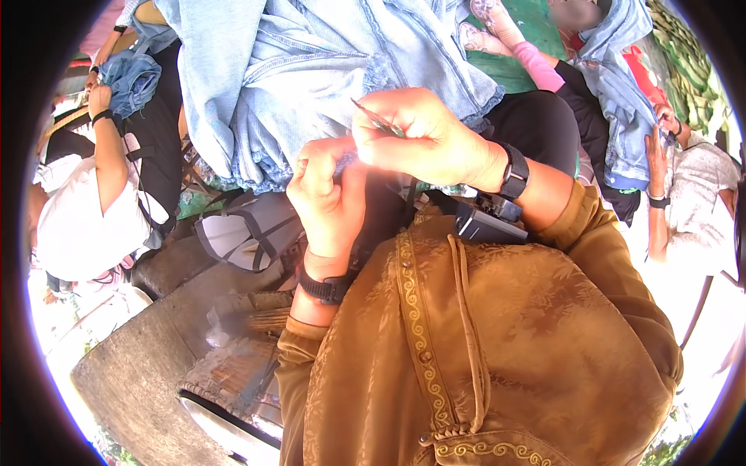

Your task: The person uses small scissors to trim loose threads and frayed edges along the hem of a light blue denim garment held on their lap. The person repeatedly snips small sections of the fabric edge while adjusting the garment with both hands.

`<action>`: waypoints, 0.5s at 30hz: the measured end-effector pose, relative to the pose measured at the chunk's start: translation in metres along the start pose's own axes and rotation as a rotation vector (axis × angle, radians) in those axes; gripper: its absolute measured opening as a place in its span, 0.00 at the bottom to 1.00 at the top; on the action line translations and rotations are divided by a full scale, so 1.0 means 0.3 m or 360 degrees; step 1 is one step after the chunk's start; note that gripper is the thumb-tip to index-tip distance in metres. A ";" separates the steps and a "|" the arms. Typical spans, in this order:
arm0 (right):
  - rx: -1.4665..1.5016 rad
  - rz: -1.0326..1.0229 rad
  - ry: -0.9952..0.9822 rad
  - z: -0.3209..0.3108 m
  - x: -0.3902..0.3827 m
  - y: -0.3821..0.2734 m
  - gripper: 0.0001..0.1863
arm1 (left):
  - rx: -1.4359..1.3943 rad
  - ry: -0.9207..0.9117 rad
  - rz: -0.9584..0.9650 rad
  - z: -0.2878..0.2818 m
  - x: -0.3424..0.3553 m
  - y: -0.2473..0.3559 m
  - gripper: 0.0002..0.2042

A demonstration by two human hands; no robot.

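Note:
My right hand (423, 140) is closed around a small pointed metal blade (379, 120), which looks like part of thread snips. The tip points up and to the left, and the rest is hidden in my palm. My left hand (326, 190) is pinched, its fingertips meeting the fingers of my right hand. Glare washes out that spot, so what the pinch holds cannot be made out. Just beyond both hands, light blue denim cloth (311, 85) with frayed edges lies spread over my lap.
A person at the left handles a bunched denim piece (130, 81). At the right, another person's hands touch a hanging denim garment (622, 116). A grey and white bag (249, 233) lies by my left forearm, above a stone slab (148, 349). Green fabric (532, 70) covers the far ground.

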State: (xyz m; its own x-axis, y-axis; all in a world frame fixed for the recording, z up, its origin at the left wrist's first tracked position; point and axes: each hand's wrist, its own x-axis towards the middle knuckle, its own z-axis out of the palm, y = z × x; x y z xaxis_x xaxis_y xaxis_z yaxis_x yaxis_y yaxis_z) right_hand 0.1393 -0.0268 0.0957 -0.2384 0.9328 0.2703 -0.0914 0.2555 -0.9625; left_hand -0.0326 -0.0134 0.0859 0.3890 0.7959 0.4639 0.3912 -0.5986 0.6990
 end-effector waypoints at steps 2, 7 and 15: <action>-0.0016 -0.0039 0.0073 0.005 -0.009 0.016 0.07 | -0.0053 -0.0013 -0.0082 0.002 -0.006 -0.005 0.10; -0.0343 -0.0333 0.0205 0.032 -0.003 0.049 0.04 | -0.0175 -0.0093 -0.0279 0.014 -0.025 -0.029 0.08; -0.0406 -0.0272 0.0066 0.037 0.008 0.054 0.04 | -0.0308 -0.0067 -0.0637 0.026 -0.049 -0.060 0.04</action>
State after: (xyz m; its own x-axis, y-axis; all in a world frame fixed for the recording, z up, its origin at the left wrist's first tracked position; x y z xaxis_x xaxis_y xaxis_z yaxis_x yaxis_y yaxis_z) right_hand 0.1266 -0.0233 0.0809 -0.2006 0.8790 0.4326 0.1198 0.4602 -0.8797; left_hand -0.0387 -0.0150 0.0621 0.2738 0.9548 0.1162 0.3560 -0.2128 0.9099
